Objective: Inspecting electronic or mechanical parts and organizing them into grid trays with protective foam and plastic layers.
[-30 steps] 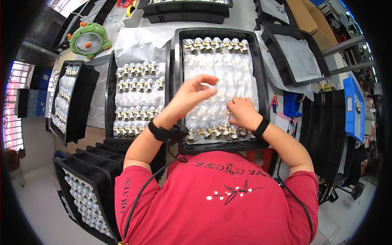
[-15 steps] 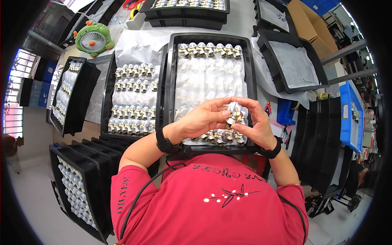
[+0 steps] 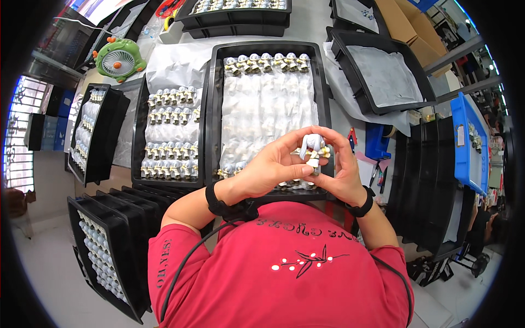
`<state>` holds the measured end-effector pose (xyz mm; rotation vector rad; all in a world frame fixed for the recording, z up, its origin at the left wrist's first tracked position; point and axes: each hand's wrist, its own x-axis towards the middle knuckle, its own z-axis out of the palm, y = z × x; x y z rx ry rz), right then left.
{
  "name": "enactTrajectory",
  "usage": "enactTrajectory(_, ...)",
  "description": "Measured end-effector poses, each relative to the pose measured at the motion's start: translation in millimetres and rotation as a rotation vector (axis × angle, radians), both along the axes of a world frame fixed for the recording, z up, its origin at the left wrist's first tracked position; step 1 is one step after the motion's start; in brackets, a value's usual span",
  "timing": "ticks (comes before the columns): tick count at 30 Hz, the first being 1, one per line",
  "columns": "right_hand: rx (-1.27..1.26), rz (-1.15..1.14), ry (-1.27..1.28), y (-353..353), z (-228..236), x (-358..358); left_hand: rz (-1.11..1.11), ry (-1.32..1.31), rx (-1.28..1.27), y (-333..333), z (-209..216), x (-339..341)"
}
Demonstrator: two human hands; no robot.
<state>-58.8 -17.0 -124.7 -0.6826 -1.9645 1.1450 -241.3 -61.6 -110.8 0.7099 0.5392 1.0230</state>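
A small figurine (image 3: 313, 148) with pale grey hair and a white and gold outfit is held upright between my two hands. My left hand (image 3: 281, 163) pinches it from the left, thumb along its lower part. From the right, my right hand (image 3: 340, 158) curls its fingers and thumb around it. Below them lies the black middle tray (image 3: 216, 109), lined with white sheeting. Similar figurines (image 3: 266, 62) stand in a row along its far end, and more lie at its near end, partly hidden by my hands.
Left of the middle tray, another black tray (image 3: 140, 127) holds several rows of figurines. A green fan (image 3: 117, 58) stands at the far left. Stacked black trays (image 3: 235, 24) sit at the back. To the right are a lined black tray (image 3: 385, 76) and a blue tray (image 3: 465, 139).
The figurine has turned in my hands and now shows more of its hair and front. My view has shifted slightly, so the trays sit further left.
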Motion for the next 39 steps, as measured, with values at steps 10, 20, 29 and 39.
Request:
enactTrajectory(10,0.033,0.012,-0.066,-0.6,6.7,5.3,-0.024,-0.077,-0.059,-1.8,-7.8,2.9)
enactTrajectory(20,0.058,0.06,-0.024,-0.2,6.6,1.0,0.014,-0.041,0.034,-6.1,-9.1,1.4)
enactTrajectory(29,0.076,0.078,-0.031,-0.7,7.1,-1.9,0.021,-0.043,0.041,-8.4,-9.3,-1.0)
enactTrajectory(39,0.062,0.09,-0.102,1.3,5.4,-5.4,0.078,0.026,-0.03,-10.5,-10.2,-2.3)
